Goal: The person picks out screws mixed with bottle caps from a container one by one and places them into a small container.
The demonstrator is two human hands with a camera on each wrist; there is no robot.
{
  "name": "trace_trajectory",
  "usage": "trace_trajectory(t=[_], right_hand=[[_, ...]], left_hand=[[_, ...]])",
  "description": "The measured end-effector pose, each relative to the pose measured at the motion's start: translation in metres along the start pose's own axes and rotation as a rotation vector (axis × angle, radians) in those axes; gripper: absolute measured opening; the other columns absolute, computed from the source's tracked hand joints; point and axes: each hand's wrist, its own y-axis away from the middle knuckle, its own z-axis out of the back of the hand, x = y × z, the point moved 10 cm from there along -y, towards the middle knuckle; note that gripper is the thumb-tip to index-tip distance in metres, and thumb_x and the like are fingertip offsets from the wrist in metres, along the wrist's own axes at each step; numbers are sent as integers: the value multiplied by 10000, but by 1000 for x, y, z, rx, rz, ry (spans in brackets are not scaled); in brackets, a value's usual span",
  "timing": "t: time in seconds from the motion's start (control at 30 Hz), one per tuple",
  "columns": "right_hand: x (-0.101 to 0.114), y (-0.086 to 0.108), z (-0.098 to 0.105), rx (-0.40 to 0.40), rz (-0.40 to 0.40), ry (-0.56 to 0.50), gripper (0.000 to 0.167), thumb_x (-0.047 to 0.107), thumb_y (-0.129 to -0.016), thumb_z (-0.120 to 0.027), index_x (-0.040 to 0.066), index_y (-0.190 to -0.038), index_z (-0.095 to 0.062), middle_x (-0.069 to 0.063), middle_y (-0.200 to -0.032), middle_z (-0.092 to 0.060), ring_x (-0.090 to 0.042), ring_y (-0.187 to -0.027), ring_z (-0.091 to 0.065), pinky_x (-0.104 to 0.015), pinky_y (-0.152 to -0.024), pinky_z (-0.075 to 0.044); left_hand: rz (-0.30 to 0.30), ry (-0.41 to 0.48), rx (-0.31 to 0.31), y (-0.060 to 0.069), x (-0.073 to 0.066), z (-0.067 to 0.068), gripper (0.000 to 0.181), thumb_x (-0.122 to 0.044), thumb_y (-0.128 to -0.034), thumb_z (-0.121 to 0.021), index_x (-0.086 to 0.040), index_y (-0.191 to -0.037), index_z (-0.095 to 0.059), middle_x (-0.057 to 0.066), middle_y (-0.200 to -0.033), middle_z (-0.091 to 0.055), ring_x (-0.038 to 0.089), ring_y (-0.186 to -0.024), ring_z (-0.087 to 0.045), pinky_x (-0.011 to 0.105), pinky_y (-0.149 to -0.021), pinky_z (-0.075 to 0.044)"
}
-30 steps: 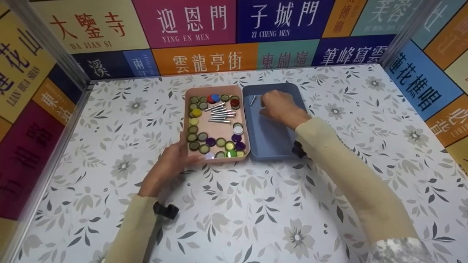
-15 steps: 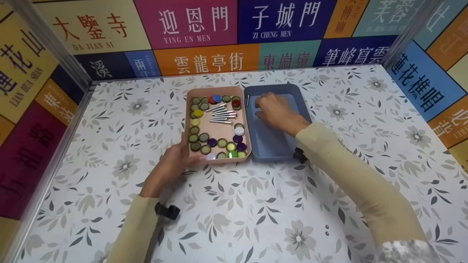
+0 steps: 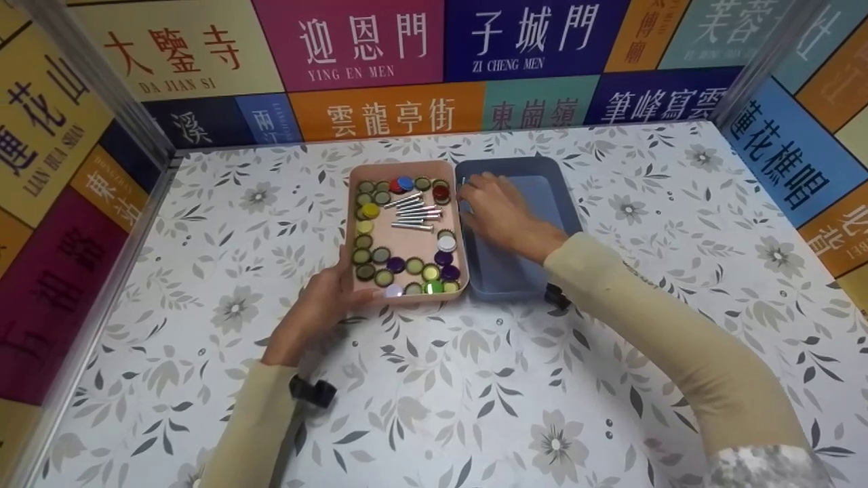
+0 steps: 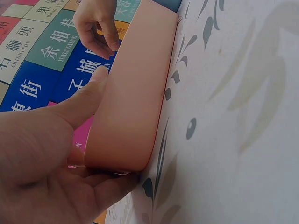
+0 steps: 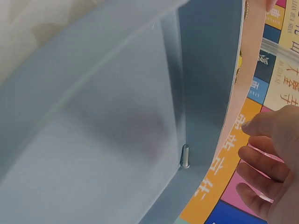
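My left hand (image 3: 325,298) grips the near left corner of a pink tray (image 3: 407,242). In the left wrist view, its thumb lies at the rim and its fingers reach round the outer wall (image 4: 135,93). Inside that tray lie several silver screws (image 3: 415,215) and many bottle caps (image 3: 395,265). Over the left side of a blue tray (image 3: 539,193), my right hand (image 3: 498,213) hovers with loosely bent fingers. One screw (image 5: 186,156) rests against the blue tray's inner wall, apart from the right hand in the right wrist view.
The two trays stand side by side on a table (image 3: 420,379) with a leaf-and-flower pattern. Colourful panels (image 3: 380,108) with printed characters border the table at the back and both sides.
My right hand has moved left across the blue tray to its left wall. The screw there has shifted left against that wall. My left hand stays on the pink tray.
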Motion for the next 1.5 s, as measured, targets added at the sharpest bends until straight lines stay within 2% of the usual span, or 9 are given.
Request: trace_trajectory(t=[0.27,0.4,0.5,0.67,1.03,1.13,1.27,1.37,1.5], right_hand=[[13,3,-1,-74,74,26,248,165,-898,-698,-2,-1081,-718,-180,-1068,-696,-364,-991,-616,-499,-895,-502],[19,2,-2,-73,108,48,265,192,-899,-706,-8,-1073,-708,-186,-1081,-695,-365,-1006,-617,-492,-902,-495],[24,1,-6,-61,123,59,304,224,-899,-708,2,-1107,-701,-178,-1106,-692,-359,-1011,-611,-486,-904,-490],[28,-1,-13,-33,123,59,370,267,-895,-716,17,-1166,-677,-168,-1171,-676,-353,-1057,-604,-491,-901,-492],[30,-10,-21,11,112,28,422,307,-887,-757,28,-1192,-671,-151,-1221,-663,-343,-1109,-595,-491,-934,-480],[30,-13,-23,20,102,-10,411,274,-877,-771,33,-1196,-675,-143,-1231,-657,-328,-1162,-583,-496,-975,-469],[32,-15,-25,27,103,-39,388,245,-865,-782,38,-1181,-690,-138,-1199,-653,-319,-1167,-581,-505,-952,-476],[35,-16,-27,25,119,-32,374,243,-861,-785,37,-1162,-700,-142,-1160,-654,-326,-1127,-592,-494,-885,-487],[37,-18,-30,29,124,-24,342,239,-860,-777,46,-1136,-713,-139,-1126,-661,-329,-1098,-597,-489,-881,-495]], left_hand=[[-26,58,2,2,-5,-1,997,-335,-919,-724,-268,-1616,-15,46,-1433,-608,211,-1185,-617,418,-1154,-415],[-10,65,-1,2,-4,-1,994,-334,-916,-727,-299,-1614,-20,20,-1472,-574,194,-1237,-600,416,-1198,-366],[4,64,-2,1,-2,-1,1013,-349,-910,-731,-299,-1610,-1,10,-1520,-524,179,-1316,-550,413,-1245,-288],[15,68,-1,0,-1,0,1013,-341,-905,-737,-312,-1611,-11,5,-1538,-503,185,-1340,-530,413,-1249,-278],[34,47,13,-1,2,-1,1021,-334,-921,-718,-323,-1595,50,13,-1595,-422,211,-1459,-413,432,-1280,-183],[2,33,6,-1,-1,0,1017,-314,-923,-718,-284,-1604,37,56,-1557,-474,241,-1428,-454,443,-1260,-245],[-44,5,-4,0,-5,1,996,-288,-924,-719,-239,-1619,-6,108,-1448,-587,263,-1307,-571,441,-1193,-370],[-46,22,-3,1,-5,0,914,-281,-927,-717,-252,-1624,-127,87,-1401,-628,250,-1224,-621,435,-1129,-444],[-53,51,-3,1,-6,0,837,-279,-925,-719,-266,-1605,-232,58,-1375,-646,223,-1132,-656,404,-1055,-502]])
